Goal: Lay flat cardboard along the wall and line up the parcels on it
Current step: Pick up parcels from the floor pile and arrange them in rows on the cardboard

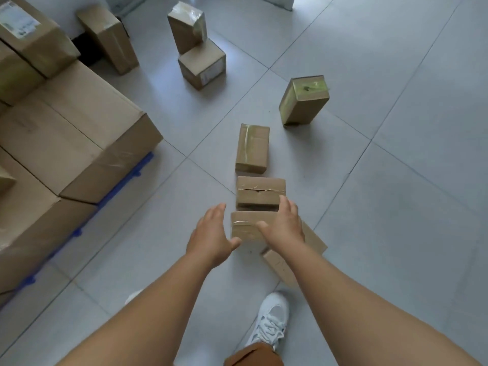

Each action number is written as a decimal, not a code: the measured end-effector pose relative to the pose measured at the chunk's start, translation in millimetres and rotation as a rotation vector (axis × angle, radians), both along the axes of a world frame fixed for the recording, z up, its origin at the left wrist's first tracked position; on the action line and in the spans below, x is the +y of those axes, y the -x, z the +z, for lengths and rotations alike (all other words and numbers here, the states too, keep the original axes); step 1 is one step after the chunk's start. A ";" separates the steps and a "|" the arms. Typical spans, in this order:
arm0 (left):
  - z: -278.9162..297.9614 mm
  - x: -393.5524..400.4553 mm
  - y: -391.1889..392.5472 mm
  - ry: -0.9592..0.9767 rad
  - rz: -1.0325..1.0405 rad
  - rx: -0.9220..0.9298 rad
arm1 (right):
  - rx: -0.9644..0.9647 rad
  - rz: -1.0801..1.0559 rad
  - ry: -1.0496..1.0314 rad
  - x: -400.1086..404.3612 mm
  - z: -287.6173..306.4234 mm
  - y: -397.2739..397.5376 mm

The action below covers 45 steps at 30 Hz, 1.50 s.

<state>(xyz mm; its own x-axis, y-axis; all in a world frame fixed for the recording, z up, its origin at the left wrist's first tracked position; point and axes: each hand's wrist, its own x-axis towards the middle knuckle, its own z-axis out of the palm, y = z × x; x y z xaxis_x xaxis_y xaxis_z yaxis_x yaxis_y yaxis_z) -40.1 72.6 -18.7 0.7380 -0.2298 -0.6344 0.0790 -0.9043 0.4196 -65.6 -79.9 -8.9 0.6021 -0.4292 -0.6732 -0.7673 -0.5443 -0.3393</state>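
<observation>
Several small taped brown parcels lie scattered on the grey tiled floor. The nearest parcel [244, 225] lies below both my hands. My right hand [284, 224] is spread over its right part, fingers straight, the thumb over its top. My left hand [211, 235] hovers open just left of it, thumb near its left edge. Whether either hand touches it is unclear. Directly beyond it lie a second parcel [260, 191] and a third parcel [252, 148]. Another parcel [280, 262] lies partly hidden under my right forearm. No flat cardboard sheet is visible.
Large cartons [66, 143] are stacked on a blue pallet [124, 184] at the left. More parcels stand farther off: an upright one [303, 101] at right, two [202, 63] near the top centre, one [108, 38] by the wall. My white shoe [272, 320] is below.
</observation>
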 end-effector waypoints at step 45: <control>-203.8 31.5 -50.6 -0.451 -0.383 -0.243 | 0.055 0.444 0.315 -62.2 -218.2 -81.0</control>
